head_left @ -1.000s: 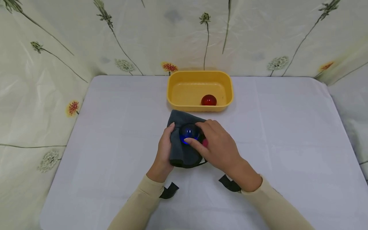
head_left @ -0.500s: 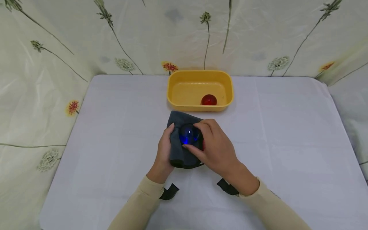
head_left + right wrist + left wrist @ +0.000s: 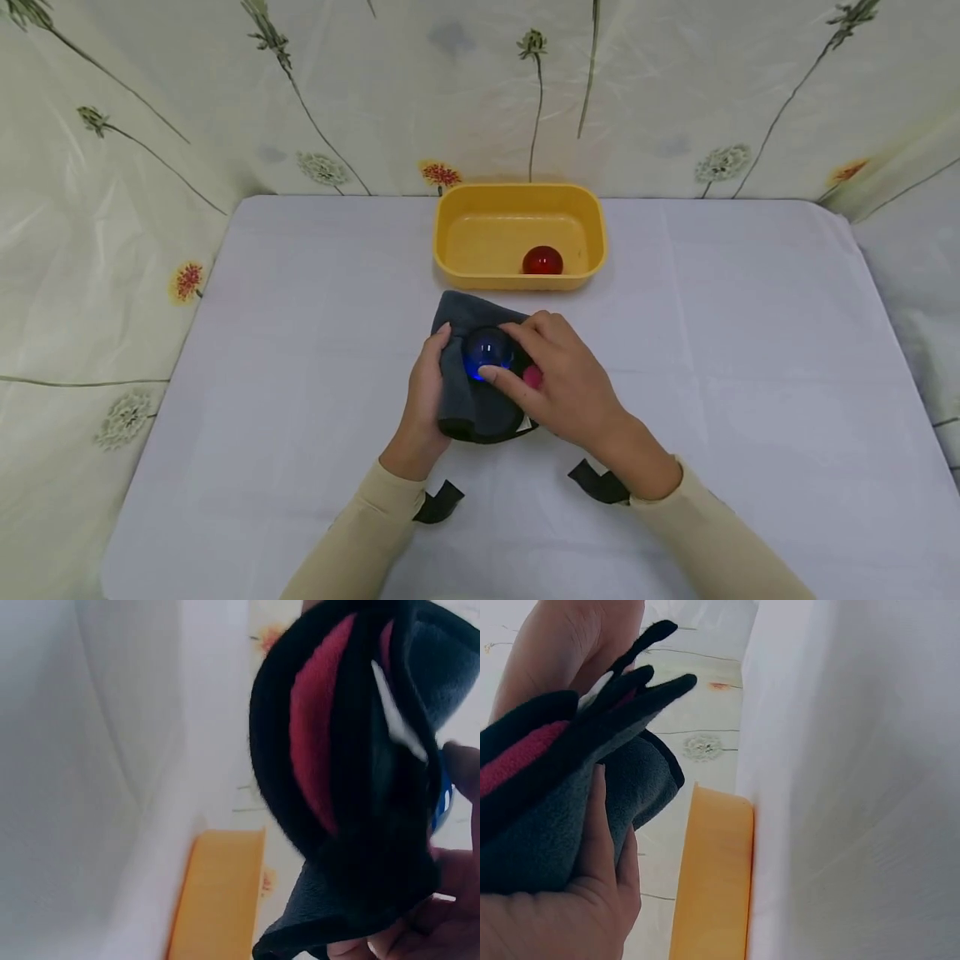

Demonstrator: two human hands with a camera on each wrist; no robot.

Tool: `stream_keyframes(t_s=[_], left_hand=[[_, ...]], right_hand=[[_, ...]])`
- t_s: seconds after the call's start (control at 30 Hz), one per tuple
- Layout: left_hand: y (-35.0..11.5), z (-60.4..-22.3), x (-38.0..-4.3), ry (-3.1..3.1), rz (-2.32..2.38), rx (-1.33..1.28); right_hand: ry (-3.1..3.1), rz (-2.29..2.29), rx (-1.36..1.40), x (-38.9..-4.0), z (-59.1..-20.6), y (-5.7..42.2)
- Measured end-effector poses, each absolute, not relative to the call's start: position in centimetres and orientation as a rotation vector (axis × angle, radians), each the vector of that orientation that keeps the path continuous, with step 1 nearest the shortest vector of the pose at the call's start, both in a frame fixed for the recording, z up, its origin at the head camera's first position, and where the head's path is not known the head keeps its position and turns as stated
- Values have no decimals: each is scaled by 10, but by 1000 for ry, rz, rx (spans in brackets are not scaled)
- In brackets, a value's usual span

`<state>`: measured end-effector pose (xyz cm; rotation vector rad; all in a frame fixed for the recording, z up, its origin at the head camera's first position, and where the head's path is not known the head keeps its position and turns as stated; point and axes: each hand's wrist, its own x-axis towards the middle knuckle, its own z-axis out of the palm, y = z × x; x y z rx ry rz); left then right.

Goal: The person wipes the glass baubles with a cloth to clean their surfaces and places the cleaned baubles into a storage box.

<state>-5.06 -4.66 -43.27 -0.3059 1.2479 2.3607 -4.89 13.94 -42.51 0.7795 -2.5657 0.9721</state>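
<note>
A blue, glossy, see-through ball (image 3: 489, 346) rests against a folded dark grey cloth (image 3: 476, 309) in the head view. My left hand (image 3: 424, 396) grips the cloth from the left, thumb on top and fingers beneath. From the right, my right hand (image 3: 576, 379) holds the ball between thumb and forefinger, its other fingers at the cloth's edge. Black edging and a pink underside show on the cloth (image 3: 315, 712) in the right wrist view. Cloth and hands are raised over the table in both wrist views. Most of the ball is hidden there.
Just beyond the hands, a yellow plastic tub (image 3: 517, 282) stands at the far side of the white-covered table (image 3: 750, 350). One red ball (image 3: 542, 260) lies inside it, toward the front right. A flower-patterned sheet (image 3: 637, 92) hangs behind the table.
My right thumb dips lower along the blue ball and comes back up, while the pink patch by the fingers shrinks and shows again. My left hand keeps its grip on the cloth.
</note>
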Motion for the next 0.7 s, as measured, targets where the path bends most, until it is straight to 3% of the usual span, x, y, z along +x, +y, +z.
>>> stream_keyframes(t_s=[0.7], left_hand=[[-44, -430, -52, 1235, 2399, -267]], right_hand=[[-2447, 897, 765, -49, -425, 142]])
